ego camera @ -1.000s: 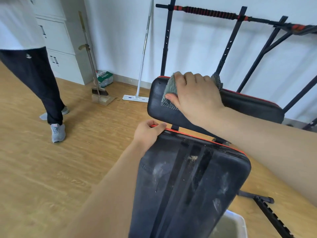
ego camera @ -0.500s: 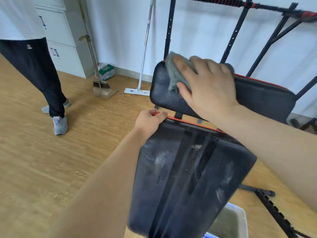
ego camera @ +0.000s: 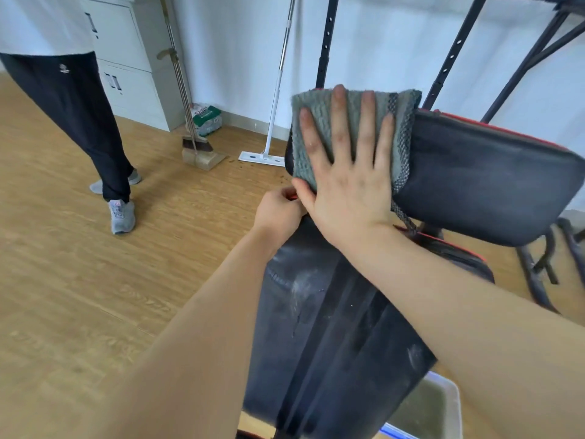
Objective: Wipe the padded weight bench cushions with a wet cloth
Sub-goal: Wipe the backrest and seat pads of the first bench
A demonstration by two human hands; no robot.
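A black weight bench with red piping fills the middle. Its near cushion (ego camera: 332, 337) is dusty, with pale smears. The far cushion (ego camera: 487, 182) sits tilted up behind it. A grey wet cloth (ego camera: 313, 122) lies spread over the far cushion's left end. My right hand (ego camera: 345, 172) presses flat on the cloth with fingers spread. My left hand (ego camera: 278, 213) grips the near cushion's top left corner at the red edge.
A person in dark trousers and grey shoes (ego camera: 122, 215) stands at the left. A broom with dustpan (ego camera: 202, 153) and a flat mop (ego camera: 262, 156) lean on the wall. A black rack (ego camera: 443, 74) stands behind the bench. A plastic tub of water (ego camera: 433, 413) sits at the bottom right.
My right hand has flattened out, spreading the cloth wider over the far cushion's left end. The left hand keeps its hold on the near cushion's corner.
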